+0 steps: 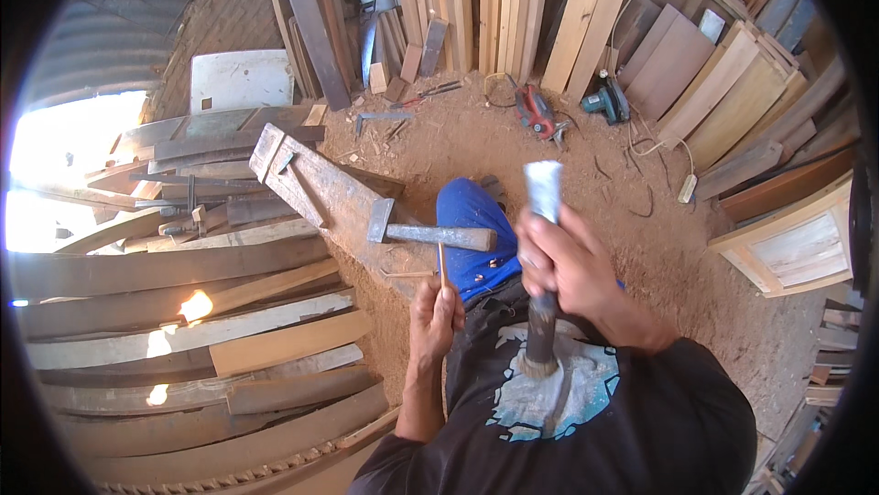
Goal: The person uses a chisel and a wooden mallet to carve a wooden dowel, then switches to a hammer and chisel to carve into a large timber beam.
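Observation:
My left hand (432,321) is closed, pinching a thin wooden stick (442,264) that points upward. A chisel (543,191) is gripped in my right hand (569,264); its broad blade, smeared by motion, sticks up past the fingers, and its dark handle hangs below toward my black shirt. Ahead of the left hand lies a hammer (439,237), its metal head on the worn wooden bench (343,185) and its handle reaching to my blue-clad leg. Beside the left hand, a second thin stick (407,273) rests on the bench. Small wood chips dot my leg.
Many boards (229,298) are stacked at the left, and more planks (439,0) lean at the back. On the dusty ground are a red power tool (536,112) and a green circular saw (606,103) with cords. A framed panel (792,243) stands at the right.

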{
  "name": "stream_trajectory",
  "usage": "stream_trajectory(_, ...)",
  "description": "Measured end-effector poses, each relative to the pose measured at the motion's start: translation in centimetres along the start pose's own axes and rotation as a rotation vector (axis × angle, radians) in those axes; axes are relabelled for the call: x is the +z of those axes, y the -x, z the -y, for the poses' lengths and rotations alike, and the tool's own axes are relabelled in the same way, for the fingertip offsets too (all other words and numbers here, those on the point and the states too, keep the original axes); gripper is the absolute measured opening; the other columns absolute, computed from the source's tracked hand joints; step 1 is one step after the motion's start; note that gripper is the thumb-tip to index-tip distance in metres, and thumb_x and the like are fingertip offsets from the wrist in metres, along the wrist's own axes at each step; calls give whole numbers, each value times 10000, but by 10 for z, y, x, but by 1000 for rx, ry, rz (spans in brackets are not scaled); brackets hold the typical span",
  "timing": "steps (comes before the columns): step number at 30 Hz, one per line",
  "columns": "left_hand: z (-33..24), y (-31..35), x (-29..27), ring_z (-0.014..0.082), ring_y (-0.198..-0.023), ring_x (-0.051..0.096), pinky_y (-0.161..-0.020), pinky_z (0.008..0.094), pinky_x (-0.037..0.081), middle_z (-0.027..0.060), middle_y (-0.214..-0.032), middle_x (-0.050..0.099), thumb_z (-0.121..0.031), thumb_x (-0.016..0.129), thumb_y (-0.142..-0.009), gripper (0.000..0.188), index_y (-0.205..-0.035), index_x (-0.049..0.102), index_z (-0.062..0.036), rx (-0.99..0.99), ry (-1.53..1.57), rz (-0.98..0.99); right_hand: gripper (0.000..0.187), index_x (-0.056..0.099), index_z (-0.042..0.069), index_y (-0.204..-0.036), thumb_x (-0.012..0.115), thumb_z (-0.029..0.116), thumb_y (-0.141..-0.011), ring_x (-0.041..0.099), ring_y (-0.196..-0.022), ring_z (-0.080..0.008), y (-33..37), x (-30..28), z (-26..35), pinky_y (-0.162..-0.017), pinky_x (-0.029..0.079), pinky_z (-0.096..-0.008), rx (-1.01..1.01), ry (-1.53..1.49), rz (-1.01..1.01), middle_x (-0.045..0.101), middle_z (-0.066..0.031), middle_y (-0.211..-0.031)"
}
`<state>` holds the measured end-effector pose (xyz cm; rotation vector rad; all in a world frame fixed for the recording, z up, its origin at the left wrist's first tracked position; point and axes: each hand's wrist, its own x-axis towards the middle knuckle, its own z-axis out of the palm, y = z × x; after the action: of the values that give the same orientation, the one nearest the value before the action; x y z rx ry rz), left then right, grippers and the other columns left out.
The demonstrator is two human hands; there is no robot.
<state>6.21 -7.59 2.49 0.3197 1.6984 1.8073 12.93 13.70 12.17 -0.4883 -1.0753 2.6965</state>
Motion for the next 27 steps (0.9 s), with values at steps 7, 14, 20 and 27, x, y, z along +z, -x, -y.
stream_trajectory(7, -32, -38, 25, 65, -612, 480, -557, 199, 395, 2, -741, 534, -291, 423, -1023, 267, -991, 542, -54, 34, 91, 161, 189, 593, 26, -933, 659, 199, -895, 515, -719, -59, -56, 6, -10, -660, 462, -257, -111, 557, 81, 585, 14, -782)
stream_trajectory(14, -29, -36, 30, 61, -591, 471, -532, 201, 392, 0, -712, 521, -305, 406, -1028, 295, -975, 547, -52, -32, 130, 232, 203, 590, 27, -967, 598, 227, -930, 494, -682, -39, -60, -10, -13, -583, 440, -234, -54, 581, 72, 568, 6, -769)
stream_trajectory(20, -17, -54, 20, 47, -514, 424, -470, 187, 357, -36, -628, 482, -300, 410, -1029, 281, -963, 555, -69, -13, 193, 110, 208, 478, 39, -1126, 430, 196, -996, 446, -524, -70, -49, 4, -35, -483, 437, -249, -62, 133, -6, 506, -38, -774)
stream_trajectory(27, -30, -57, 16, 97, -763, 570, -701, 264, 477, 33, -828, 624, -227, 433, -1020, 269, -1042, 596, -14, 159, 13, 14, 179, 471, 85, -1071, 439, 247, -1002, 379, -511, -40, -12, 32, -53, -500, 412, -240, 346, -102, 195, 435, 22, -750)
